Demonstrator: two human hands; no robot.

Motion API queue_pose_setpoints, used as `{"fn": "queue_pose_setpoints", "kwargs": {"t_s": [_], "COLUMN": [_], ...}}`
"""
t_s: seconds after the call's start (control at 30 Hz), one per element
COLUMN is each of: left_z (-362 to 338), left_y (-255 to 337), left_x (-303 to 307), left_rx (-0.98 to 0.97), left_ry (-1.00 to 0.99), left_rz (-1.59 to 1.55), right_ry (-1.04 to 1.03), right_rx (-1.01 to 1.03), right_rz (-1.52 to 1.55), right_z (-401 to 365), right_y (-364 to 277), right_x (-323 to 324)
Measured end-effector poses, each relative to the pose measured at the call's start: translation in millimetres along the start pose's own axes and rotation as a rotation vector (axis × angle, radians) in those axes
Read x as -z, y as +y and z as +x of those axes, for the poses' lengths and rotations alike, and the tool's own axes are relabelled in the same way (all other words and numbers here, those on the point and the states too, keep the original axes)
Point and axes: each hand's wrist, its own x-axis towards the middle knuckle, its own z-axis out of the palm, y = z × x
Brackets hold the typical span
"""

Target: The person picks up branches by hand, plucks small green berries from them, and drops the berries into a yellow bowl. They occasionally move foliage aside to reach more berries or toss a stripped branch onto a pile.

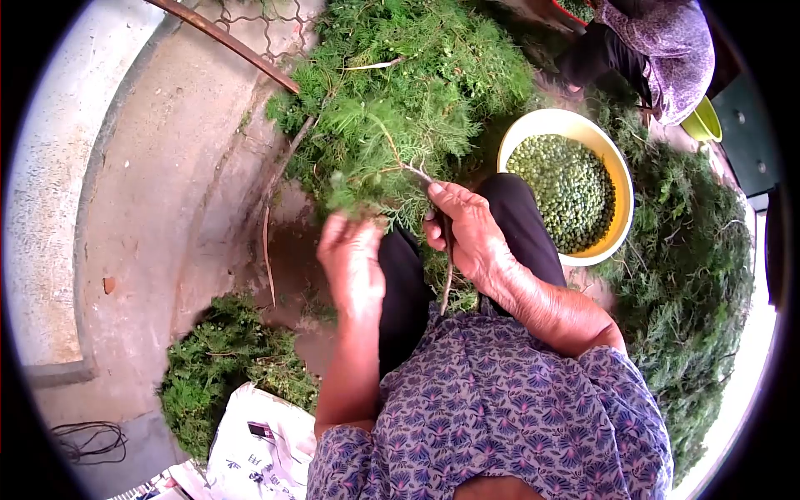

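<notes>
My right hand [469,231] is closed around the woody stem of a leafy evergreen branch [412,169]. The bare end of the stem points down towards my lap, and the feathery green sprigs spread away to the upper left. Close by those sprigs is my left hand [354,265], its fingers smeared by motion, so I cannot make out whether they grip anything. To the right of my knee stands a yellow basin [620,215] holding many small round green seed cones [560,183]. Ahead of me lies a large heap of cut evergreen branches [408,75].
More evergreen cuttings [683,283] lie along the right. A smaller pile [221,367] is at lower left, beside a white sack [254,442]. Another person [667,54] sits at upper right near a green basin [705,122]. A brown pole [225,37] slants in at upper left.
</notes>
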Motion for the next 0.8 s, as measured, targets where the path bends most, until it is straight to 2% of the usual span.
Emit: {"fn": "queue_pose_setpoints", "kwargs": {"t_s": [0.07, 0.13, 0.17, 0.27, 0.33, 0.4, 0.47, 0.57, 0.67, 0.7, 0.73, 0.77, 0.8], "left_z": [-6.6, 0.8, 3.6, 13.8, 15.9, 10.0, 9.7, -1.3, -3.6, 3.6, 1.6, -0.5, -2.0], "left_y": [-15.3, -27.6, -23.4, -22.5, -24.3, -18.5, -25.6, -16.7, -20.9, -21.1, -26.1, -26.5, -28.3], "left_x": [-8.6, -13.6, -19.9, -17.6, -16.6, -22.1, -21.6, -43.1, -48.5, -41.0, -39.2, -42.8, -44.6], "left_rx": [0.09, -0.108, -0.042, -0.17, -0.185, -0.095, -0.116, -0.204, -0.264, -0.265, -0.229, -0.31, -0.389], "left_ry": [0.001, -0.091, -0.061, -0.027, -0.062, -0.112, -0.124, -0.298, -0.336, -0.425, -0.408, -0.374, -0.34], "left_rz": [-0.008, 0.076, -0.004, 0.191, 0.114, 0.206, 0.14, 0.233, 0.312, 0.414, 0.38, 0.493, 0.606], "right_ry": [-0.008, -0.042, -0.018, -0.014, -0.003, -0.035, -0.041, -0.033, -0.075, -0.119, -0.164, -0.325, -0.254], "right_rx": [0.013, -0.046, -0.079, -0.14, -0.149, -0.188, -0.227, -0.232, -0.235, -0.204, -0.173, 0.131, 0.554], "right_rz": [-0.002, -0.001, -0.007, -0.022, -0.016, -0.004, 0.039, 0.005, -0.118, -0.349, -0.578, -0.884, -1.064], "right_z": [1.8, -3.1, -8.6, -17.3, -23.5, -27.8, -33.5, -35.9, -38.2, -42.0, -45.0, -44.7, -45.0], "right_y": [3.7, 8.1, 7.2, 9.2, 9.5, 11.1, 12.2, 13.9, 6.2, -3.9, -14.1, -25.4, -25.5], "right_x": [3.1, 3.9, -0.4, -2.9, -3.3, -1.1, -0.5, 6.5, 17.8, 20.1, 23.3, 29.0, 29.3]}}
